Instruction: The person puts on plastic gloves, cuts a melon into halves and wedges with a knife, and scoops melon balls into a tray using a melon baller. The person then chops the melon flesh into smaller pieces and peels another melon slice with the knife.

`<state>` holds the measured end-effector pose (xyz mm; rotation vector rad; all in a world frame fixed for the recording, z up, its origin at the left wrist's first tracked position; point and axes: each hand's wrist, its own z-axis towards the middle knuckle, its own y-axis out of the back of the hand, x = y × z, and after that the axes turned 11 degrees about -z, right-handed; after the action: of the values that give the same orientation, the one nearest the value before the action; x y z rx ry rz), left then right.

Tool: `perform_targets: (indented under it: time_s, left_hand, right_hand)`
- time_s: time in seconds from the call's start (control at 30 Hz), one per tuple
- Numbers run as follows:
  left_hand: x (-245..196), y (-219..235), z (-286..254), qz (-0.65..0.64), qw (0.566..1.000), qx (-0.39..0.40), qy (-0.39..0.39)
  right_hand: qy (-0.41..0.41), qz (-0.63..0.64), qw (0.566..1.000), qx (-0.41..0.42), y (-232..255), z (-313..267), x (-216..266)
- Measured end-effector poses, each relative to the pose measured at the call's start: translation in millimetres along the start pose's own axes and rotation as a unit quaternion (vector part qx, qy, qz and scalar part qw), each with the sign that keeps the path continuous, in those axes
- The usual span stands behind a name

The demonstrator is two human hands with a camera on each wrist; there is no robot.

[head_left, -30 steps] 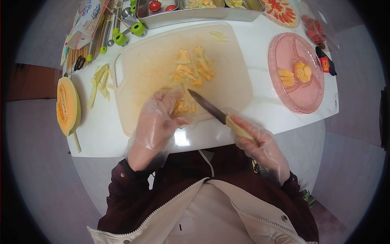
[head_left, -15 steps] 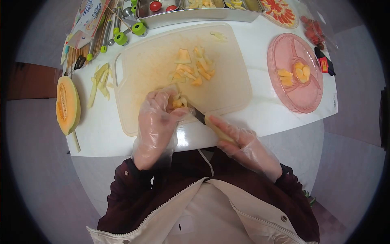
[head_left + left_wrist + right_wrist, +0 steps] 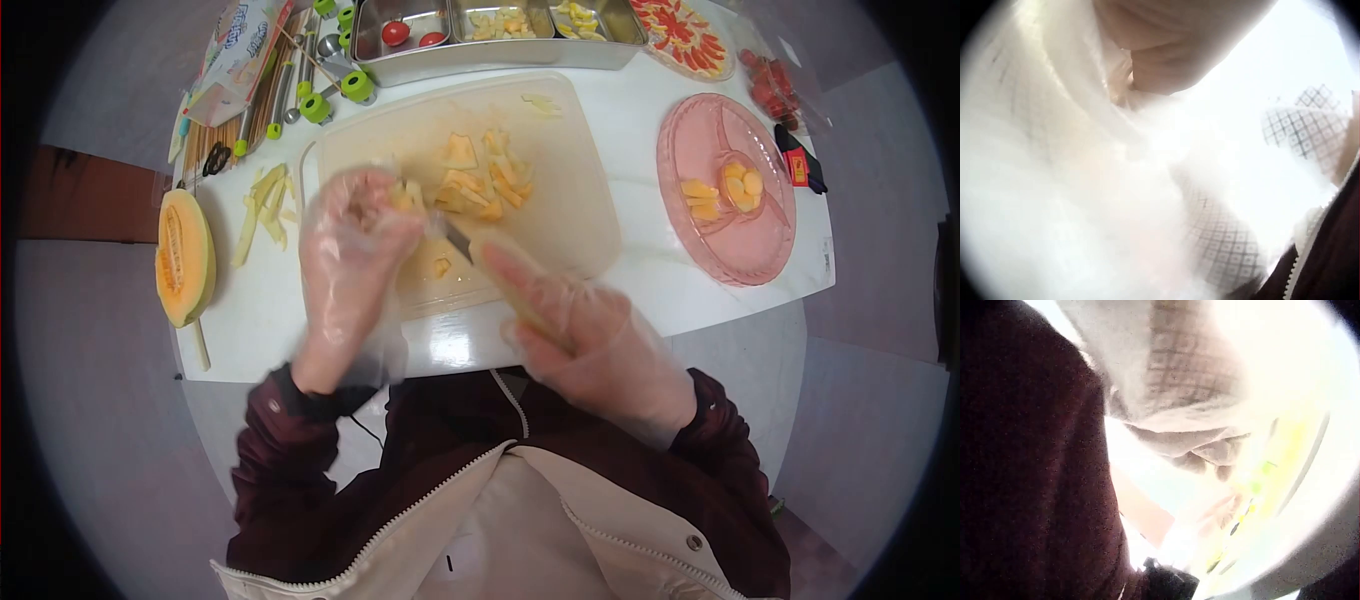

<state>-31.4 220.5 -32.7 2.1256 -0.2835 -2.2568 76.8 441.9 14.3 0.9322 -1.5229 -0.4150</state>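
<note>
In the head view the gloved left hand (image 3: 350, 250) is raised at the left part of the cutting board (image 3: 570, 235), its curled fingers pinching small pale melon pieces (image 3: 408, 198). The gloved right hand (image 3: 590, 345) grips a knife (image 3: 520, 300) by its pale handle; the blade points up and left, its tip close to the left fingers. A small orange bit (image 3: 442, 267) lies on the board between the hands. Beyond them are several melon pieces (image 3: 460, 188). Glove plastic and glare fill much of both wrist views, hiding the fingertips.
A cut melon (image 3: 185, 258) and rind strips (image 3: 265, 210) lie left of the board. Metal trays (image 3: 500, 60) and green-ended tools (image 3: 357, 87) stand behind. To the right is a pink divided plate (image 3: 745, 245) with melon pieces; a plate of red slices (image 3: 690, 40) sits behind it.
The left hand has moved up and left from the board's near edge, now with pieces in its fingers. The right hand and knife came left, then slightly up. Most small pieces near the front are gone.
</note>
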Motion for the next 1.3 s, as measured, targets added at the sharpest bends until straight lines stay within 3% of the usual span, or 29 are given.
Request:
perform_targets:
  time_s: [0.03,0.1,0.13,0.17,0.2,0.27,0.33,0.4,0.57,0.63,0.67,0.73,0.77,0.83,0.87,0.93,0.97,1.03,1.07,1.13,1.17,1.23,1.3]
  left_hand:
    - [-9,0,14,0.002,1.0,0.002,-0.006]
    - [-26,-5,52,0.036,0.987,0.073,-0.139]
    - [-26,-9,78,0.048,0.979,0.09,-0.176]
    - [-28,-17,107,0.058,0.969,0.108,-0.213]
    - [-34,-29,130,0.073,0.969,0.108,-0.208]
    - [-44,-52,173,0.085,0.967,0.117,-0.211]
    - [-36,-65,209,0.127,0.972,0.168,-0.109]
    - [-32,-68,220,0.146,0.967,0.175,-0.116]
    - [-39,-75,217,0.192,0.958,0.185,-0.103]
    - [-31,-75,220,0.192,0.937,0.21,-0.201]
    - [-29,-75,220,0.193,0.937,0.21,-0.2]
    - [-26,-80,217,0.296,0.845,0.267,-0.356]
    - [-24,-83,212,0.296,0.845,0.268,-0.356]
    - [-23,-88,201,0.415,0.783,0.182,-0.425]
    - [-27,-90,201,0.415,0.783,0.182,-0.425]
    - [-41,-92,205,0.492,0.77,0.253,-0.316]
    - [-43,-90,206,0.492,0.771,0.253,-0.315]
    - [-47,-85,207,0.371,0.857,0.249,-0.257]
    - [-52,-83,206,0.372,0.856,0.25,-0.256]
    - [-54,-76,204,0.283,0.903,0.255,-0.197]
    - [-48,-71,204,0.286,0.904,0.256,-0.189]
    - [-33,-57,201,0.164,0.924,0.257,-0.229]
    - [-44,-43,173,0.157,0.924,0.262,-0.23]
  right_hand:
    - [0.002,0.0,1.0,-0.006,4,4,-1]
    - [0.067,0.072,0.984,-0.149,13,15,-7]
    - [0.067,0.07,0.983,-0.159,18,24,-10]
    - [0.08,0.049,0.97,-0.224,22,37,-14]
    - [0.092,0.027,0.952,-0.289,27,52,-20]
    - [0.082,-0.045,0.945,-0.312,45,91,-43]
    - [0.069,-0.115,0.934,-0.331,55,110,-54]
    - [0.028,-0.196,0.922,-0.333,65,118,-57]
    - [0.004,-0.162,0.931,-0.328,73,119,-69]
    - [-0.004,-0.124,0.939,-0.321,74,125,-76]
    - [-0.001,-0.082,0.942,-0.326,72,127,-80]
    - [0.0,-0.039,0.943,-0.33,70,130,-84]
    - [-0.005,0.018,0.947,-0.321,69,132,-84]
    - [-0.01,0.077,0.947,-0.312,66,132,-85]
    - [-0.006,0.069,0.942,-0.328,65,132,-87]
    - [-0.001,0.062,0.937,-0.344,66,126,-87]
    - [-0.019,0.069,0.943,-0.326,71,119,-82]
    - [-0.038,0.077,0.947,-0.309,78,102,-75]
    - [-0.052,0.103,0.953,-0.281,80,93,-74]
    - [-0.068,0.134,0.957,-0.249,81,73,-71]
    - [-0.063,0.15,0.956,-0.245,77,60,-68]
    - [-0.059,0.17,0.956,-0.23,63,33,-70]
    - [0.008,0.21,0.951,-0.226,54,7,-76]
